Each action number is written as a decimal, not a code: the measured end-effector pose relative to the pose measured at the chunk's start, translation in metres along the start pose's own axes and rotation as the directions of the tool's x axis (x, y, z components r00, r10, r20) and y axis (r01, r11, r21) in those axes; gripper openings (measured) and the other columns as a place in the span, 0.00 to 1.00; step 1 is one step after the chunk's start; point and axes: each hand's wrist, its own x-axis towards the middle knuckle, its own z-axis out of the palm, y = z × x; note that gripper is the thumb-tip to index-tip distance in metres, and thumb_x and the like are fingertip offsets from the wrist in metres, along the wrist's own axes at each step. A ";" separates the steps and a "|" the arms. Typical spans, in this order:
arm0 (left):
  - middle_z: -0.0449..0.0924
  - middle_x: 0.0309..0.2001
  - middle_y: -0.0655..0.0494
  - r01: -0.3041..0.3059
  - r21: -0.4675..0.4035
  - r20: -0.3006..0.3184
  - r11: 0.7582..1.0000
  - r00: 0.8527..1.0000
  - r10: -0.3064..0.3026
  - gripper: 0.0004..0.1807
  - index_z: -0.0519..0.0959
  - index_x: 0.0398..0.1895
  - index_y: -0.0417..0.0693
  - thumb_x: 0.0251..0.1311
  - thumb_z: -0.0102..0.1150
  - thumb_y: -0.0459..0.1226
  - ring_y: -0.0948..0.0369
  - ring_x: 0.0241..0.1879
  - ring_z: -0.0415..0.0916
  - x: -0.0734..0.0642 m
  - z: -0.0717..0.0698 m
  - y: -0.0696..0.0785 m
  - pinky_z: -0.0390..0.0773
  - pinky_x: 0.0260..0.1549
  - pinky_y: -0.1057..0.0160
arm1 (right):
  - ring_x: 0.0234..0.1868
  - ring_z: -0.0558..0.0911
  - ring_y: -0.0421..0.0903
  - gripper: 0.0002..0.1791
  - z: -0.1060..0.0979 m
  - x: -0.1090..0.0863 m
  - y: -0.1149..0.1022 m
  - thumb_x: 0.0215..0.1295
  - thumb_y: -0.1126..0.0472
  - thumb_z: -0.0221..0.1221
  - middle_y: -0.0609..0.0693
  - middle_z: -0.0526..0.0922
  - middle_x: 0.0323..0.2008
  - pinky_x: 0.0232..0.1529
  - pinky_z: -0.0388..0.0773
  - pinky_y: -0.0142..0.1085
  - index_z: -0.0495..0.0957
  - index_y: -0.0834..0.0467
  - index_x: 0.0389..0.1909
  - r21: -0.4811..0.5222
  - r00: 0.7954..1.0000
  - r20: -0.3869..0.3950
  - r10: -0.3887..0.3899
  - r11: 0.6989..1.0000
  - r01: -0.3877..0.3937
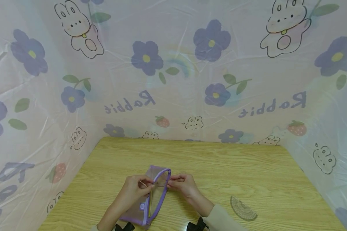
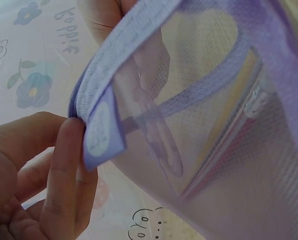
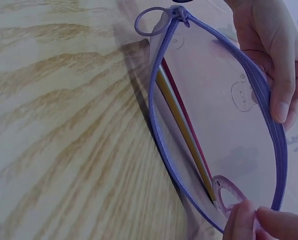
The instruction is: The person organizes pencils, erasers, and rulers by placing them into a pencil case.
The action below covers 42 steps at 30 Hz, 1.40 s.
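A purple mesh pencil case (image 1: 136,208) lies on the table with its zipper gaping. My left hand (image 1: 137,187) pinches one side of the zippered opening, beside a small purple tag (image 2: 103,132). At the opening's far end, my right hand (image 1: 183,186) pinches a clear pinkish protractor (image 3: 227,189), whose curved part reaches inside the case; the fingertips hide its other end. Within the case lie a yellow pencil (image 3: 181,125) and a dark red one (image 3: 176,95). A ring-shaped zipper pull (image 3: 151,21) hangs at the near end.
To the right of my right forearm, a clear half-round protractor (image 1: 244,209) lies flat on the wooden table (image 1: 208,160). Curtains (image 1: 173,86) printed with rabbits and flowers surround the table at the back and both sides.
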 end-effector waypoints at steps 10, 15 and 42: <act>0.83 0.32 0.43 -0.002 -0.004 0.007 1.000 1.000 0.002 0.06 0.83 0.40 0.32 0.63 0.65 0.28 0.62 0.25 0.82 0.001 0.000 0.000 0.86 0.25 0.62 | 0.33 0.88 0.47 0.12 0.005 0.000 0.003 0.61 0.84 0.58 0.62 0.85 0.32 0.45 0.86 0.41 0.70 0.86 0.44 -0.024 1.000 0.003 -0.003 1.000 0.003; 0.82 0.32 0.42 0.005 -0.017 0.000 1.000 1.000 -0.005 0.05 0.83 0.39 0.32 0.62 0.64 0.27 0.62 0.25 0.82 0.000 0.000 0.000 0.87 0.25 0.59 | 0.33 0.87 0.47 0.12 0.008 0.001 0.006 0.60 0.84 0.58 0.64 0.85 0.33 0.45 0.86 0.42 0.70 0.86 0.43 -0.031 1.000 0.003 -0.018 0.999 0.018; 0.83 0.31 0.44 -0.004 0.005 -0.001 1.000 1.000 0.004 0.04 0.84 0.38 0.36 0.62 0.66 0.29 0.62 0.24 0.82 0.000 -0.001 -0.001 0.87 0.25 0.58 | 0.34 0.86 0.62 0.08 0.006 0.000 0.009 0.55 0.81 0.66 0.69 0.84 0.34 0.34 0.87 0.36 0.81 0.78 0.36 -0.451 0.986 0.062 -0.157 0.877 0.168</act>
